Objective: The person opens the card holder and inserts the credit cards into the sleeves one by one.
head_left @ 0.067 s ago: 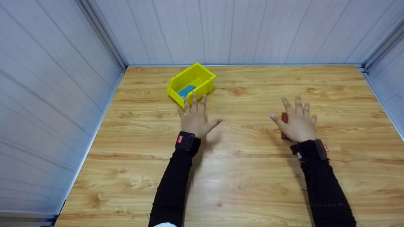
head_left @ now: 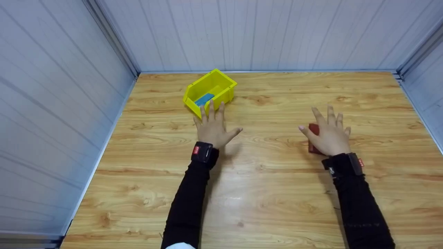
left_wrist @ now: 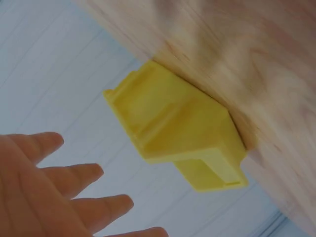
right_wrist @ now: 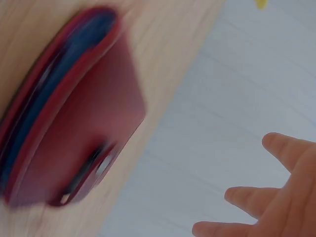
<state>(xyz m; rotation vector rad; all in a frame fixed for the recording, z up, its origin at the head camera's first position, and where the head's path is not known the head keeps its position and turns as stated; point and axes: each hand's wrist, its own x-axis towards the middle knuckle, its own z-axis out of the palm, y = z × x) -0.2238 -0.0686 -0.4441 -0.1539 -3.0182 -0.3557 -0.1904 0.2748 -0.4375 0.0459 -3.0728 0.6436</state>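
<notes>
My left hand (head_left: 213, 131) hovers with fingers spread over the near side of a yellow plastic bin (head_left: 226, 91), its fingertips overlapping the bin's wall in the head view. In the left wrist view the fingers point toward the bin (left_wrist: 182, 118), apart from it. A flat blue thing (head_left: 205, 99) lies inside the bin. On the right, my right hand (head_left: 331, 136) is spread above a dark red wallet (head_left: 313, 148), covering part of it in the head view. The right wrist view shows this wallet (right_wrist: 94, 118) folded, with a blue lining and a small strap; the fingers hold nothing.
The wood-grain table (head_left: 263, 186) carries the bin toward the back left and the wallet on the right. Pale panel walls (head_left: 270, 34) stand behind the table and along its left and right sides.
My right hand has shifted a little to the right, uncovering more of the wallet. The left hand has moved slightly left. Bin and wallet stay put.
</notes>
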